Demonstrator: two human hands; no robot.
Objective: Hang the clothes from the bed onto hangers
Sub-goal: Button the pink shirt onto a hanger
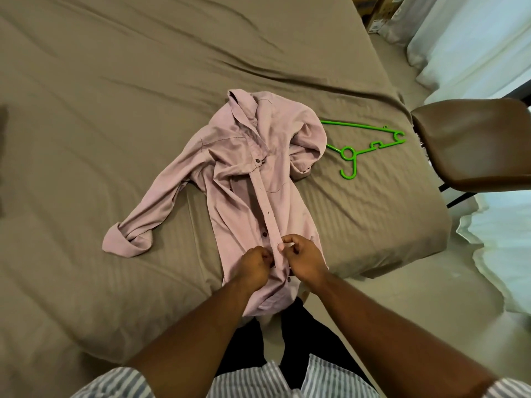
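Note:
A pale pink button-up shirt [244, 179] lies front-up on the bed [115, 96], collar away from me and hem hanging over the near edge. My left hand [254, 267] pinches the fabric just left of the button placket near the hem. My right hand [303, 261] pinches the placket strip from the right. Both hands meet at a lower button. A green plastic hanger [365, 145] lies flat on the bed to the right of the shirt, untouched. One sleeve stretches out to the left, and the other is bunched up beside the hanger.
A brown padded chair [474, 142] stands against the bed's right corner. White curtains [474, 38] hang along the right side. A cardboard box [376, 15] sits on the floor beyond the bed. The taupe sheet spreads wide to the left and far side.

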